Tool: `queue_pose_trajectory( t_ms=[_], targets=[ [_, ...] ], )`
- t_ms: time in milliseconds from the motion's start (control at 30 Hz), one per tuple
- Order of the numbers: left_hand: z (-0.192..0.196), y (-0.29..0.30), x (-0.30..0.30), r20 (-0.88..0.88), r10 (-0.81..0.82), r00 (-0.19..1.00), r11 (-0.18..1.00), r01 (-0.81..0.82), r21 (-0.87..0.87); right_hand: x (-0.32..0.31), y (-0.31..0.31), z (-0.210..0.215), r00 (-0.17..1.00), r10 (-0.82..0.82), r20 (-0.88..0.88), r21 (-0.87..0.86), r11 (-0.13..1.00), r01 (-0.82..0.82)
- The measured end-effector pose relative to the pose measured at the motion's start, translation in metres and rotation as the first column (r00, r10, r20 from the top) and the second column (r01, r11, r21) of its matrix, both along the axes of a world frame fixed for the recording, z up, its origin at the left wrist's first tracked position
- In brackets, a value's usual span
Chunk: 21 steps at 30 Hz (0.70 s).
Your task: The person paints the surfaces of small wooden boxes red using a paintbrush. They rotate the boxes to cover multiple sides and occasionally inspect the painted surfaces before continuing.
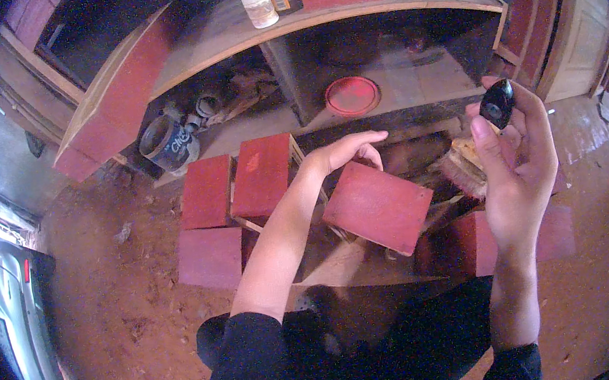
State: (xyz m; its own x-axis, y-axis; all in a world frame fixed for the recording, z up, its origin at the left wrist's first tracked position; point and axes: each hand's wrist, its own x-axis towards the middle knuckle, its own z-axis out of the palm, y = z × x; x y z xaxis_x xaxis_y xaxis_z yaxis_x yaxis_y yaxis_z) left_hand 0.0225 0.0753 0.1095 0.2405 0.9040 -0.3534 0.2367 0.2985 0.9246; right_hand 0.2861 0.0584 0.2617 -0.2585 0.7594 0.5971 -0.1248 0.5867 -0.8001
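A red-painted wooden panel, perhaps the front of a box, is tilted before me at the middle. My left hand reaches over its far left corner, with the fingers curled behind the far edge and partly hidden. To the right, my raised right hand is closed round a brush. The brush's black handle end sticks up between thumb and fingers. Its pale, reddish-stained bristles point left, apart from the panel. Two red wooden boxes stand just left of my left forearm.
A long wooden cabinet spans the far side, with a red round lid and a dark bucket inside. A white bottle stands on top. More red panels lie at right and left on the dirt floor. A vehicle is at far left.
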Motion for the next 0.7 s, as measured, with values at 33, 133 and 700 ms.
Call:
queue_pose_trajectory(
  t_ms=[33,133,700],
  targets=[
    [-0.005,-0.001,-0.002,0.077,0.053,0.996,0.998,-0.050,-0.037,0.000,0.000,0.000,1.000,0.002,-0.008,-0.017,1.000,-0.003],
    [-0.016,-0.004,-0.009,0.312,0.137,0.940,0.991,-0.127,-0.053,-0.001,0.001,0.003,1.000,-0.015,-0.017,-0.001,1.000,0.015],
    [0.009,-0.138,0.126,0.360,0.920,0.155,-0.097,-0.799,0.594,-0.005,0.013,-0.014,0.998,-0.060,-0.027,0.133,0.989,0.063]
  ],
)
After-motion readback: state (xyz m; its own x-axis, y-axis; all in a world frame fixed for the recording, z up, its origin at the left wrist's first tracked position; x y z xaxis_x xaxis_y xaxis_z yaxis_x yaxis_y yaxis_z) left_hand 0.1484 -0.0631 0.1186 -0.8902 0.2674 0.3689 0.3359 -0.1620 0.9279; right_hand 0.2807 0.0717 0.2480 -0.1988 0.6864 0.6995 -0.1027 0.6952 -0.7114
